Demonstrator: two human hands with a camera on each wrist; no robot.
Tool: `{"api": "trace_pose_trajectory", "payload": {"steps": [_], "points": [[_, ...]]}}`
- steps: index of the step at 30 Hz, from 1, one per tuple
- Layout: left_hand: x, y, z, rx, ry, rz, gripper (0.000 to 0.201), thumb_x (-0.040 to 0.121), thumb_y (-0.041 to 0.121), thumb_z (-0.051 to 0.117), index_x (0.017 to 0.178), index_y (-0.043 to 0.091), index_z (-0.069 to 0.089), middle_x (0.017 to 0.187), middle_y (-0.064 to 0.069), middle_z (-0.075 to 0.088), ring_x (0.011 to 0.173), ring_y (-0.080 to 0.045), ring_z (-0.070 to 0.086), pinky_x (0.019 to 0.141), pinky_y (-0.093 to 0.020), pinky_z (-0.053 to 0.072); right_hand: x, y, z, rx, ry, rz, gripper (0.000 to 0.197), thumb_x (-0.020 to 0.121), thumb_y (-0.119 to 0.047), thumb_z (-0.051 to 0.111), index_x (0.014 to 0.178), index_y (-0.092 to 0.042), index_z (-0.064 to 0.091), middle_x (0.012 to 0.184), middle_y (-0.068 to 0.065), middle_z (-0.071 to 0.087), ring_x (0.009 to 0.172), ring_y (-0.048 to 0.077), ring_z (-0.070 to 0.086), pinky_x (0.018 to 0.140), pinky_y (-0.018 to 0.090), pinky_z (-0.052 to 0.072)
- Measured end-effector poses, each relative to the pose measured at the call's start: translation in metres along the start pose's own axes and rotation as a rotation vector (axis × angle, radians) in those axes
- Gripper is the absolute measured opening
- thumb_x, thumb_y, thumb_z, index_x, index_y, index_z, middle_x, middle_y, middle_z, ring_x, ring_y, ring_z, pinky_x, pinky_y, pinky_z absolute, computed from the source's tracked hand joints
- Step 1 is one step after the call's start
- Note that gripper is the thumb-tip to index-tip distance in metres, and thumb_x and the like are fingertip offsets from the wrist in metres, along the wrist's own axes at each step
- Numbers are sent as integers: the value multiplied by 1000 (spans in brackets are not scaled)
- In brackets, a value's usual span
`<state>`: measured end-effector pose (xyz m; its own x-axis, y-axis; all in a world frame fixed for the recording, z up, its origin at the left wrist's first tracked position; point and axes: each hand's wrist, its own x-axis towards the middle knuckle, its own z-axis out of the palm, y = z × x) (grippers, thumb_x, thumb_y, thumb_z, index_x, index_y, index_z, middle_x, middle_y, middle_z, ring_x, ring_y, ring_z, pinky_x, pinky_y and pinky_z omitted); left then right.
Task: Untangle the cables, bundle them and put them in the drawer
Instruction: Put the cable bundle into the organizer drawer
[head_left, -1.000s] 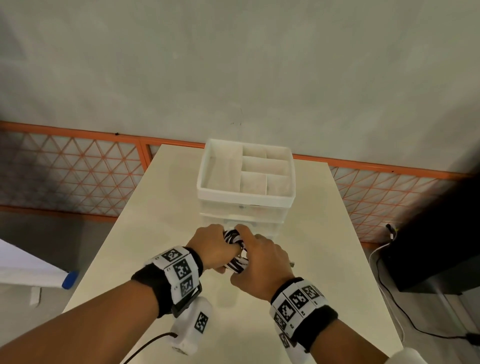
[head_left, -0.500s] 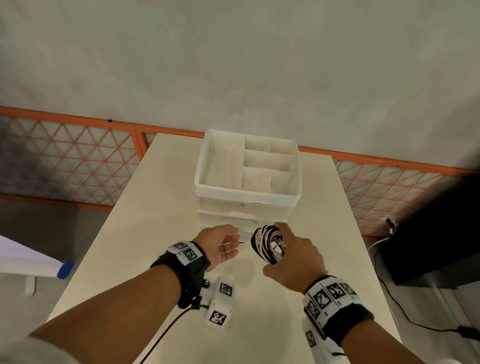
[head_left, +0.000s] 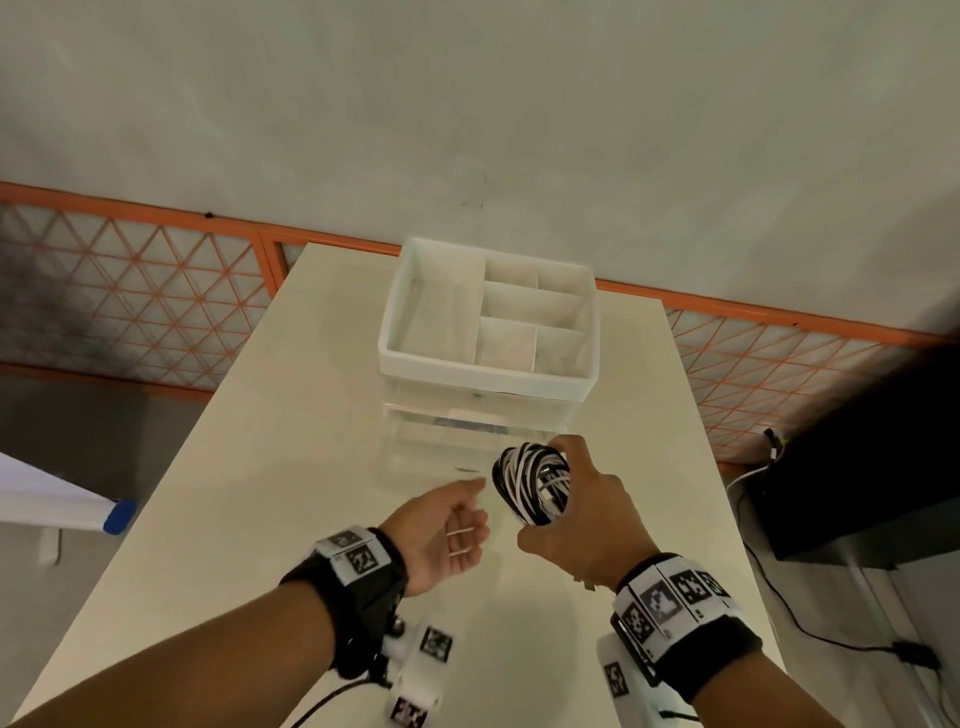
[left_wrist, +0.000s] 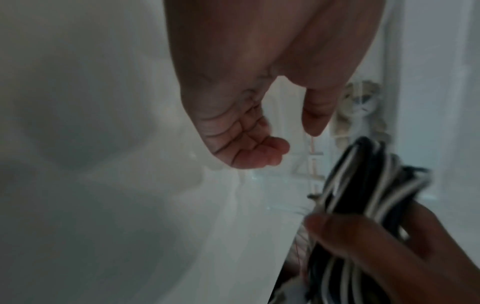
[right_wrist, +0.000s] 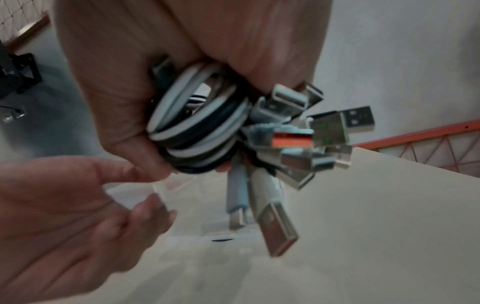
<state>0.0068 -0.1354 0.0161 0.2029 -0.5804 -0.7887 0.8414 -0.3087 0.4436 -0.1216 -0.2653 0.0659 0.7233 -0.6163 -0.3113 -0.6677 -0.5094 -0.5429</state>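
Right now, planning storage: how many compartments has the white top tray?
6 in the tray: one long at left, two small back right, one wide mid-right, two front right.

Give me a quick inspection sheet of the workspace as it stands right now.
Surface: white table, bare areas visible.
Job's things: black-and-white cable bundle coiled, plugs sticking out; clear drawer unit with a white divided tray on top, bottom drawer pulled open.
Clutter: nothing seen.
Grippers: right hand grips the bundle above the table; left hand relaxed, holds nothing, beside it.
Cables: black wire on the floor, right.
Surroundings: orange lattice barrier, grey wall.
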Motion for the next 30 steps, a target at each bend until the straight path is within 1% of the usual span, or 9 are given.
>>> {"api": "trace_pose_trajectory", "payload": {"steps": [3,6,8,11,13,17,23,26,30], "points": [[-32,7,2,481,-15,112,30,84,32,76,96,8,63,79,-4,67,68,-15,65,57,-26,51,0,-4,-5,-8,-48,-40,84,55,-34,79,123,-44,31,93,-5,63,71,23,69,55,35,60],[-47,31,3,1021,173,635,15,86,26,70,95,15,67,81,5,68,73,-12,64,60,-23,50,2,-14,-10,-26,-69,-87,84,54,-34,80,123,-43,34,99,-3,66,73,23,70,56,35,60],[-46,40,-4,1385,356,875,18,87,22,62,105,23,64,95,10,66,93,-15,61,77,-31,51,5,-22,-12,-33,-71,-110,82,54,-34,81,123,-41,37,99,-4,66,75,22,70,58,36,61],[-35,36,-20,1724,402,686,45,91,18,52,136,25,51,132,4,55,124,-22,49,94,-35,46,11,-34,-16,-61,-65,-150,82,51,-38,81,122,-39,39,101,-5,66,84,21,69,68,41,63],[-30,29,-30,1785,424,638,41,96,22,48,137,27,51,135,3,54,125,-22,49,92,-35,45,16,-40,-17,-91,-64,-183,84,50,-42,79,124,-38,39,105,-6,66,91,21,68,77,43,62],[-32,18,-50,1739,452,706,30,96,17,45,118,27,64,119,4,61,113,-24,56,77,-32,45,27,-50,-19,-179,-113,-225,92,47,-47,78,128,-42,37,113,-6,64,98,23,65,84,44,59],[-50,12,-58,1693,346,708,32,97,33,50,126,28,60,128,7,62,119,-20,57,94,-34,48,40,-61,-4,-381,-211,-251,97,59,-39,84,141,-38,32,123,-1,61,108,26,62,89,42,56],[-56,19,-51,1545,469,914,24,94,29,55,114,23,63,111,4,65,105,-21,60,81,-31,48,50,-67,11,-476,-264,-270,101,62,-35,85,147,-37,30,128,-1,59,111,26,61,86,35,52],[-49,27,-48,1467,302,1170,43,92,8,60,134,14,58,135,-4,58,121,-24,54,102,-26,41,69,-77,24,-490,-368,-223,102,60,-30,85,147,-33,33,126,2,61,104,27,64,83,38,59]]}}
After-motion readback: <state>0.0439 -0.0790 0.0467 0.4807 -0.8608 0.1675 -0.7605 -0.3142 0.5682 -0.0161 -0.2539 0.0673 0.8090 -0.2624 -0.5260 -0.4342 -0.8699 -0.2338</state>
